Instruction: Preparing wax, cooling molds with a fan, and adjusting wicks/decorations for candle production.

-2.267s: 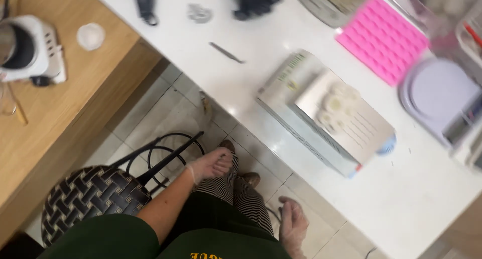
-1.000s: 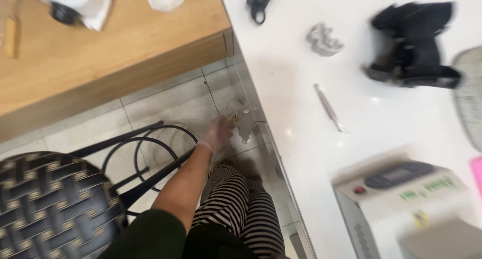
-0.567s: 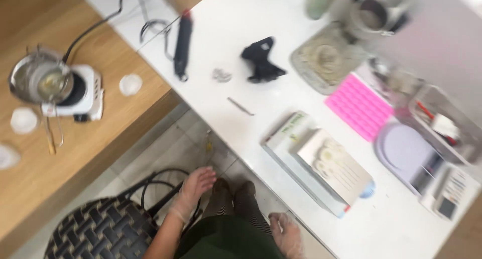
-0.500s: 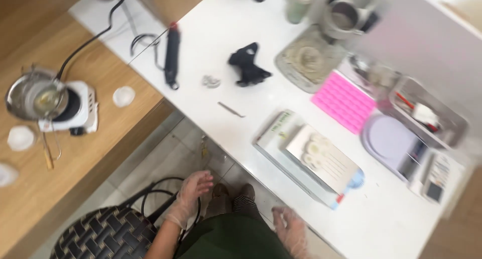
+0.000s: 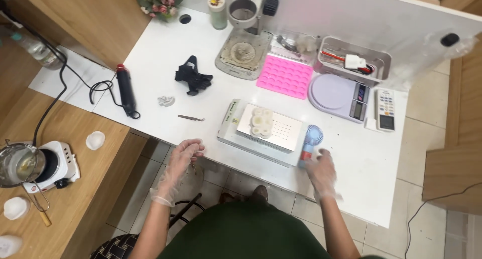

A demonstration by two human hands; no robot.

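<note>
Left hand, in a clear glove, at the near edge of the white table; fingers curled together with the tips pinching a small dark item too small to identify; hand not resting on the surface. Right hand, also gloved, flat over the table near its front edge, fingers loosely spread and holding nothing; fingertips just beside the small blue handheld fan, which lies on the table against the right end of the white box-shaped device. On top of the device, a pale perforated plate carrying a cluster of round cream-coloured castings at its left end. Metal tweezers left of the device, near the left hand; beyond them a small grey lump, a black heat gun with its cord, and a black folded object. Behind the device, a pink silicone mould; to its left a grey square mat below a microscope stand; to its right a lilac kitchen scale, a calculator and a clear tray of tools. On the lower wooden table at far left, a white hotplate bearing a metal pot.
</note>
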